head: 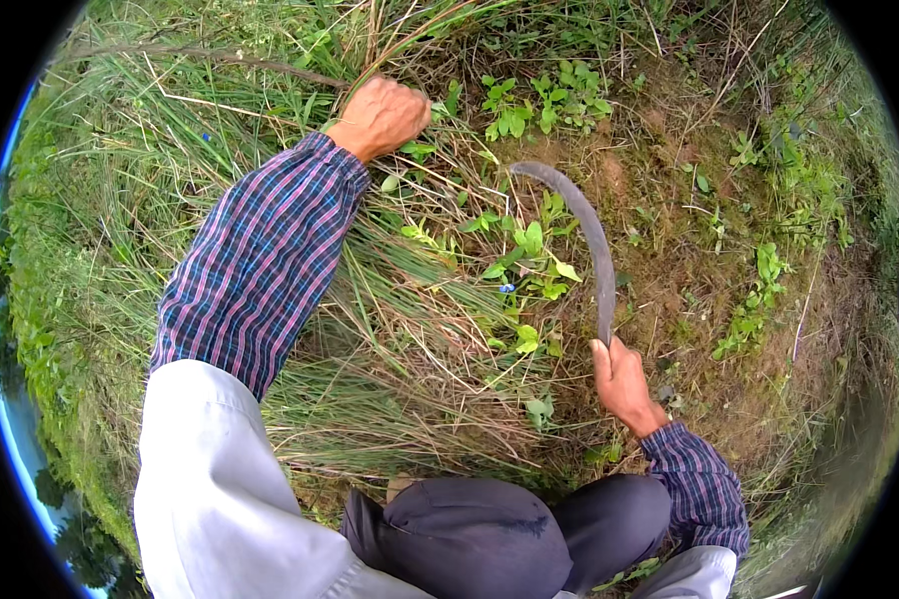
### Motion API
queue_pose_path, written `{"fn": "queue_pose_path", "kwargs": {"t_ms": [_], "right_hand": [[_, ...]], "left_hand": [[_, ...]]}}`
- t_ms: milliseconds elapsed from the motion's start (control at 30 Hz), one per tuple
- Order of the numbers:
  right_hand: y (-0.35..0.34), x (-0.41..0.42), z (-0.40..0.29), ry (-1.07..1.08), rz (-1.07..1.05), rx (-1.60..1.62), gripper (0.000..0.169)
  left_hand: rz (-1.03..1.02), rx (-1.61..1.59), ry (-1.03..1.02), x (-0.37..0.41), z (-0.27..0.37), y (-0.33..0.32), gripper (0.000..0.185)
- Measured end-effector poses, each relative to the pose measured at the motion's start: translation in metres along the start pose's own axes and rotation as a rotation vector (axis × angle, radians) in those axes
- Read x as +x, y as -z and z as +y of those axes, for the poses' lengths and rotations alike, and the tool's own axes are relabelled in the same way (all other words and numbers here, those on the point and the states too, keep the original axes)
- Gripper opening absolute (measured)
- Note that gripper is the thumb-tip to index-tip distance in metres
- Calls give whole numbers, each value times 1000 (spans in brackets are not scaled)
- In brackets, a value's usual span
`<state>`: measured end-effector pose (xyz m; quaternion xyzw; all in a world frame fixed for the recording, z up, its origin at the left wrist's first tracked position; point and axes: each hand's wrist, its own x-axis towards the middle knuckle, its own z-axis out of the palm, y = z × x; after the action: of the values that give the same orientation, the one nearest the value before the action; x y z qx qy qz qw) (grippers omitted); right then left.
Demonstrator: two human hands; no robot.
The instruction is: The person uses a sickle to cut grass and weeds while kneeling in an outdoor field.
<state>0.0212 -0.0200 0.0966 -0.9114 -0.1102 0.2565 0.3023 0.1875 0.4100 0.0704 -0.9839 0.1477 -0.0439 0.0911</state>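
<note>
My left hand [382,118] is closed in a fist at the upper middle, back of the hand up. Long grass stems [397,49] run out beyond it and seem to pass into its grip; the fingers are mostly hidden. On the right, my right hand [626,383] grips a sickle [598,254] with its fingers wrapped around the handle. The curved dark metal blade points away from me, its tip bending left toward my left hand but apart from it. Between the hands grow small broad-leaved plants [528,243], one with a blue flower [507,288].
Flattened long grass [412,299] lies below my left forearm. Taller grass [120,165] stands on the left. Mossy, sparsely covered soil [667,262] slopes off to the right. My bent knees [472,524] in dark trousers are close at the bottom.
</note>
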Motion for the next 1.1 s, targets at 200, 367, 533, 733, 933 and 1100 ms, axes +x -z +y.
{"fn": "queue_pose_path", "kwargs": {"t_ms": [200,367,533,733,933,1100], "right_hand": [[-3,140,-98,99,-3,-121,38],[-24,172,-102,159,-104,-248,35],[-28,42,-44,-7,-324,-103,36],[10,-42,28,-31,-350,-140,32],[22,6,-42,-141,-265,375,30],[35,96,-124,-342,-210,1098,25]], "left_hand": [[119,18,-39,-6,-1,-4,45],[84,-15,-27,1,5,4,46],[-76,-4,-200,-48,2,13,46],[66,-127,-182,-107,37,29,34],[49,-79,-139,-113,38,28,34],[65,-119,-102,-115,40,29,34]]}}
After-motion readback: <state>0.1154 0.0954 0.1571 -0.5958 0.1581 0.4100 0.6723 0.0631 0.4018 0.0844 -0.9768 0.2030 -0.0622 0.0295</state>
